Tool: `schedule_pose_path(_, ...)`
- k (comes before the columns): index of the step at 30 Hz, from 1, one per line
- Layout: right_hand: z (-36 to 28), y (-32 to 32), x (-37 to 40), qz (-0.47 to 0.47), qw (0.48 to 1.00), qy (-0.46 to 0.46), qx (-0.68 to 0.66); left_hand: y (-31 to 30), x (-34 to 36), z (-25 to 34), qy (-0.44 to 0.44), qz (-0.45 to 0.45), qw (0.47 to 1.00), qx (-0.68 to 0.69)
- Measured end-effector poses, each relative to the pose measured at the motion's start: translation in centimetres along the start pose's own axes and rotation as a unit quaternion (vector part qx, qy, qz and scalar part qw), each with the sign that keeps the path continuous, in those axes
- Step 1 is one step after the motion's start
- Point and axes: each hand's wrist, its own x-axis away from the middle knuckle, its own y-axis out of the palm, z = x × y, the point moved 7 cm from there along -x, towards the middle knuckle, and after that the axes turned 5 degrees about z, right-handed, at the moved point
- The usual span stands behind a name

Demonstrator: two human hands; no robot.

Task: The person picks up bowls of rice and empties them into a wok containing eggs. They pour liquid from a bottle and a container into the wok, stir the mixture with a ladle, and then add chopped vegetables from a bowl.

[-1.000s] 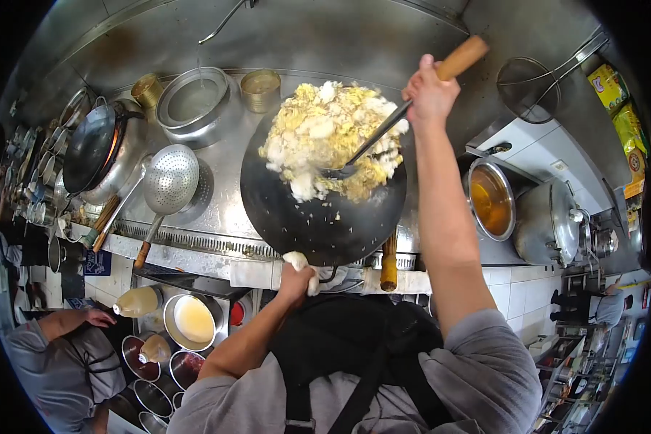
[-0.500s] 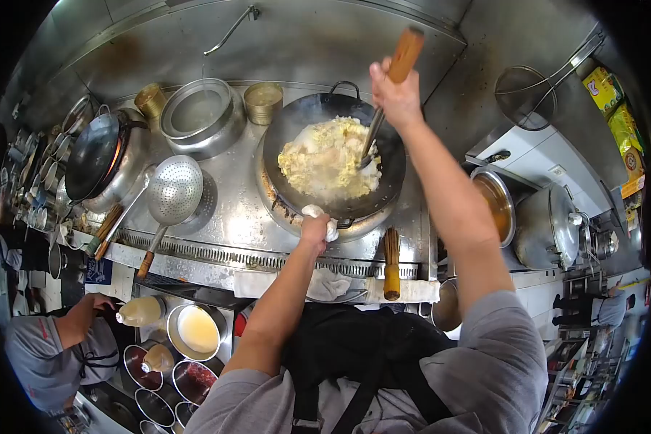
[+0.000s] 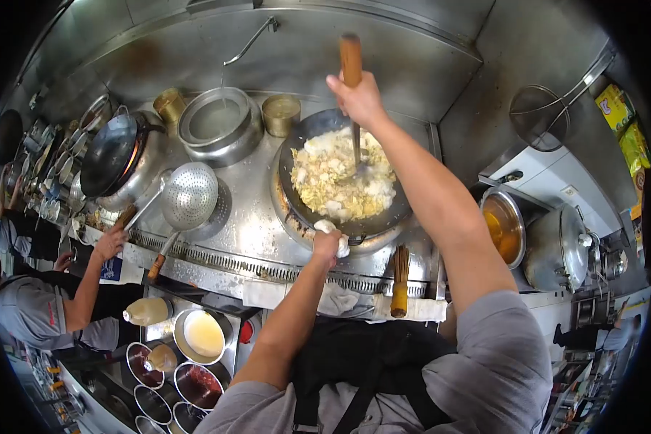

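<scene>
My left hand (image 3: 327, 246) is closed around a folded white cloth (image 3: 343, 247) at the near rim of a black wok (image 3: 398, 210); the cloth covers the grip there. Inside the wok lies a steaming mix of fried rice and scrambled egg (image 3: 325, 184). My right hand (image 3: 360, 98) grips the wooden handle of a wok ladle (image 3: 351, 61), held nearly upright above the pan. Its metal shaft runs down into the rice, where the head is blurred and partly buried.
Left of the wok are a perforated skimmer (image 3: 190, 195), a metal pot (image 3: 220, 130) and a second wok (image 3: 110, 155). A bamboo brush (image 3: 400, 282) lies at the front edge. A co-worker's hand (image 3: 108, 244) reaches to the counter's left end. Bowls (image 3: 201, 336) stand below left.
My right hand has swung left, bringing the ladle more upright, and the rice has spread and broken up. The view has shifted slightly. A co-worker's hand has reached onto the counter at left.
</scene>
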Motion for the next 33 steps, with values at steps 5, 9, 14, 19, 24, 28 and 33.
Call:
schedule_pose_path(5,-12.5,-2.6,3.1,0.020,0.987,-0.134,-0.088,0.0,-1.1,-0.3,0.020,0.000,1.000,0.020)
schedule_pose_path(9,0.0,0.6,2.5,0.106,0.979,-0.154,-0.082,0.1,-0.5,0.4,0.031,0.022,0.999,0.016)
schedule_pose_path(14,-8.4,0.6,0.5,0.014,0.991,-0.109,0.074,0.2,-1.1,0.1,0.009,-0.001,1.000,0.000)
schedule_pose_path(19,-6.8,-0.9,7.7,0.090,0.973,-0.153,-0.145,-0.1,-0.5,0.2,0.023,0.008,1.000,0.000)
schedule_pose_path(24,5.3,-4.9,14.4,0.071,0.989,-0.060,-0.113,-0.1,-1.2,-0.5,0.017,0.006,1.000,0.016)
schedule_pose_path(28,7.8,-9.4,28.1,-0.108,0.987,0.009,0.118,0.1,-0.8,0.0,-0.003,-0.058,0.998,-0.004)
schedule_pose_path(33,19.6,-13.0,54.7,-0.302,0.792,0.511,-0.143,-0.2,1.4,0.9,-0.040,-0.024,0.998,-0.040)
